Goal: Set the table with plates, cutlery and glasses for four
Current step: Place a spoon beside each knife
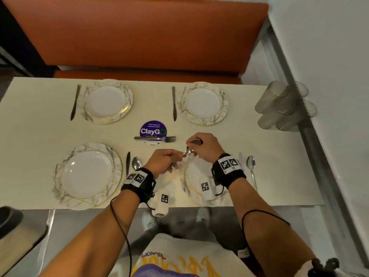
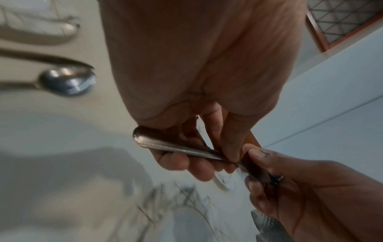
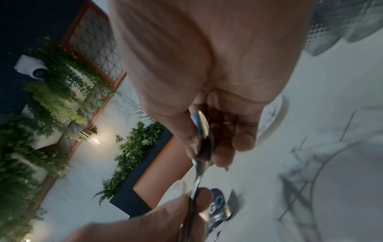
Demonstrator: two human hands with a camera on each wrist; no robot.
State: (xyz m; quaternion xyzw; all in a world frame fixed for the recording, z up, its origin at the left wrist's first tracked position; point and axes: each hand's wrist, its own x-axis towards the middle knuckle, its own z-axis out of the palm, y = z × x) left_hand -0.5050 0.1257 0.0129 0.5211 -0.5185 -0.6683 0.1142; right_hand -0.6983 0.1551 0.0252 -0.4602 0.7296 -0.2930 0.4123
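cream table (image 1: 36, 134), orange booth seat (image 1: 139, 33) | plates (image 1: 108, 101) 4, knives (image 1: 75, 102) 4, glasses (image 1: 285, 107) 4 | left hand (image 1: 164, 161), right hand (image 1: 203, 146) gripping spoons (image 1: 189, 150)

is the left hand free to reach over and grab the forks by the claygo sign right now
Probably not yet. The left hand grips the handles of spoons whose bowls the right hand holds, so its grip is taken. The path itself looks open: the forks lie just beyond on bare table.
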